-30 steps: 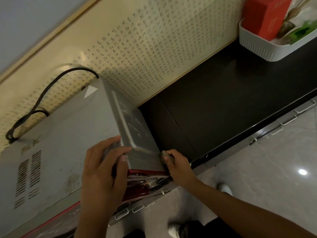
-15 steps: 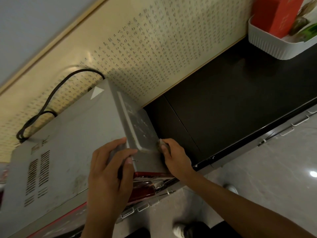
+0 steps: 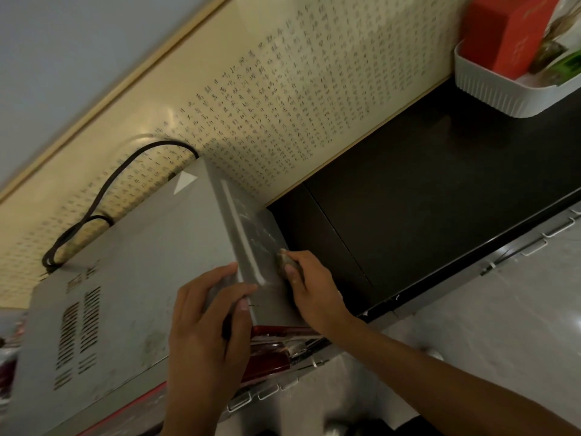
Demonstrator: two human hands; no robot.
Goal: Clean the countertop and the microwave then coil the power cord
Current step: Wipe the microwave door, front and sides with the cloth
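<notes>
A grey microwave stands on the dark countertop, seen from above with its top vents at the left. My left hand grips its front right top corner, fingers over the top and thumb on the side. My right hand pinches a small grey-brown scrubbing pad and presses it against the microwave's right side panel, which shows pale smears. The black power cord loops up behind the microwave against the wall.
A white ribbed basket with a red box and packets sits at the back right of the counter. Patterned cream backsplash runs behind. Below the counter edge are drawer handles and a glossy tiled floor.
My right hand with the pad has slid up and back along the microwave's side panel. My left hand keeps its grip on the corner. The view has shifted slightly.
</notes>
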